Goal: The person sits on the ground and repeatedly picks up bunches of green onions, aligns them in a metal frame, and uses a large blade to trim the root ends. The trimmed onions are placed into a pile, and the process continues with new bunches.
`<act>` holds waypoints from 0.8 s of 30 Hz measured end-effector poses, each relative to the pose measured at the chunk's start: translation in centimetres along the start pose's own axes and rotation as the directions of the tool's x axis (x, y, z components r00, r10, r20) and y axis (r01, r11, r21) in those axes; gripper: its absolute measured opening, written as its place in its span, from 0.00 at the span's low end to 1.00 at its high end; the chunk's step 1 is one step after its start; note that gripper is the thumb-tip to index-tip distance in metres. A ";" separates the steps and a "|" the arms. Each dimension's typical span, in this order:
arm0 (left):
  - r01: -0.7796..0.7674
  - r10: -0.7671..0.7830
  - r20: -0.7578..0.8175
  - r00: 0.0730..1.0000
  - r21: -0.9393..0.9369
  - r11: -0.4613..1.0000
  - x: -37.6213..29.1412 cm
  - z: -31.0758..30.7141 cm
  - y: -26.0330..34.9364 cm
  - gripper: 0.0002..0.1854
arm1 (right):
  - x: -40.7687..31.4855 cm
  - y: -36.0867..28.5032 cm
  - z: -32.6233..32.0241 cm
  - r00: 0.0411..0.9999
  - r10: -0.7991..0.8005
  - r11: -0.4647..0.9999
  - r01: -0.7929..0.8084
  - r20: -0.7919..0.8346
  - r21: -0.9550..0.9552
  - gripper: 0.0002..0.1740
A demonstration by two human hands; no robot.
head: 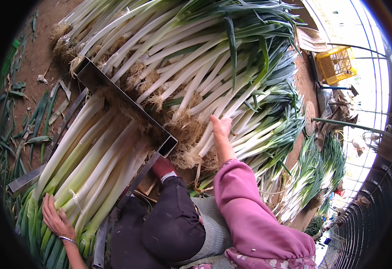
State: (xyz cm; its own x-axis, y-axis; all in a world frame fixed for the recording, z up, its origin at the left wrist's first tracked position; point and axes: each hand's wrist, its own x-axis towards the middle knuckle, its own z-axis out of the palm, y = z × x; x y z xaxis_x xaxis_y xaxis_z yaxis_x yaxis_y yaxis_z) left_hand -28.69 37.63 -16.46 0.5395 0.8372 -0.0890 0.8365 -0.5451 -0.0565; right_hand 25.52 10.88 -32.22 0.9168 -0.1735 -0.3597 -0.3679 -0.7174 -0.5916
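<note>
A bundle of leeks (88, 161) lies in a metal frame (125, 101), its root ends against the upper plate. My left hand (56, 217), with a bracelet at the wrist, rests over the green upper stalks of this bundle, fingers slightly spread. Up and to the right, my right hand (221, 126) is closed around the white shank of one or more leeks at the near edge of a big pile of leeks (196, 60). Their brown roots point toward the frame and their dark green leaves point right. The fingertips of my right hand are partly hidden.
Loose leaves and trimmings (41, 114) litter the soil at left, near a green crate (9, 62). More leeks (303, 178) lie at right. A yellow crate (337, 65) and a round disc on a green pole (309, 117) stand beyond the pile.
</note>
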 end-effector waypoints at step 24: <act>0.016 -0.016 -0.003 1.000 -0.015 1.000 0.0 -0.4 0.2 0.31 | 5.2 -9.9 5.0 0.987 0.001 0.996 0.013 -0.161 0.089 0.47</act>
State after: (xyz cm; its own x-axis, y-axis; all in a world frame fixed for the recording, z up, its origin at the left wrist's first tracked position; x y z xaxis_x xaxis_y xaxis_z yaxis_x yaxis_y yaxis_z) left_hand -28.53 37.53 -16.10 0.5261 0.8461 -0.0851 0.8465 -0.5307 -0.0432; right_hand 33.10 20.48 -31.86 0.9295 -0.2805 -0.2396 -0.3679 -0.6567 -0.6583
